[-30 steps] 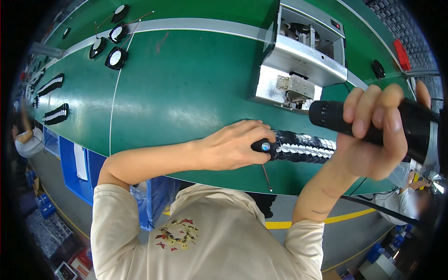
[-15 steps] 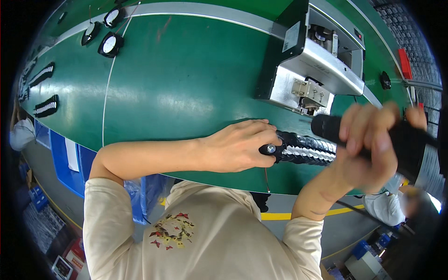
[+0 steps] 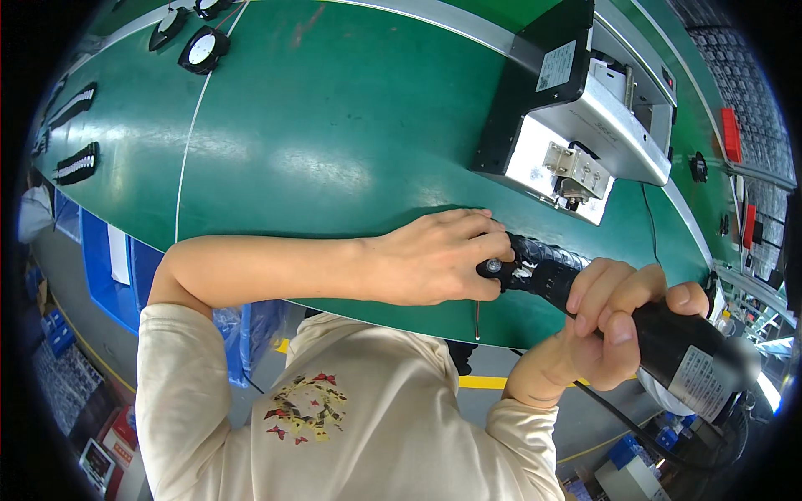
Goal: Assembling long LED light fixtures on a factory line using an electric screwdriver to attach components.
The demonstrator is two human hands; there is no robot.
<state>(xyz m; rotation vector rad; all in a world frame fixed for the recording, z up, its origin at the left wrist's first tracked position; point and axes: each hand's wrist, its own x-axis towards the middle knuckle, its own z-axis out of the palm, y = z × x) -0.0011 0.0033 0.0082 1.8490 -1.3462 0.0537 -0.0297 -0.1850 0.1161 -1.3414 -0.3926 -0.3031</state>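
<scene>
My left hand [image 3: 443, 257] lies over the near end of a row of black ribbed parts [image 3: 551, 252] with white pieces along it, its fingers curled round that end. By my thumb a small round silver piece [image 3: 494, 265] shows, like a screw head. In my right hand [image 3: 614, 316] is a black electric screwdriver [image 3: 681, 346] with a pale label and a cable. The screwdriver's front end points left and overlaps the row just beside my left fingertips. Whether its tip touches anything cannot be seen.
A silver and black machine [image 3: 576, 125] stands on the green table [image 3: 334, 100] beyond my right hand. At the far left are round black parts with white discs [image 3: 203, 50] and black-and-white rows [image 3: 77, 164]. A blue bin [image 3: 109, 263] sits below the table edge.
The screwdriver in my right hand has come left and down, from above the row's right part to near my left fingers. My left hand keeps its hold; the whole view has shifted slightly.
</scene>
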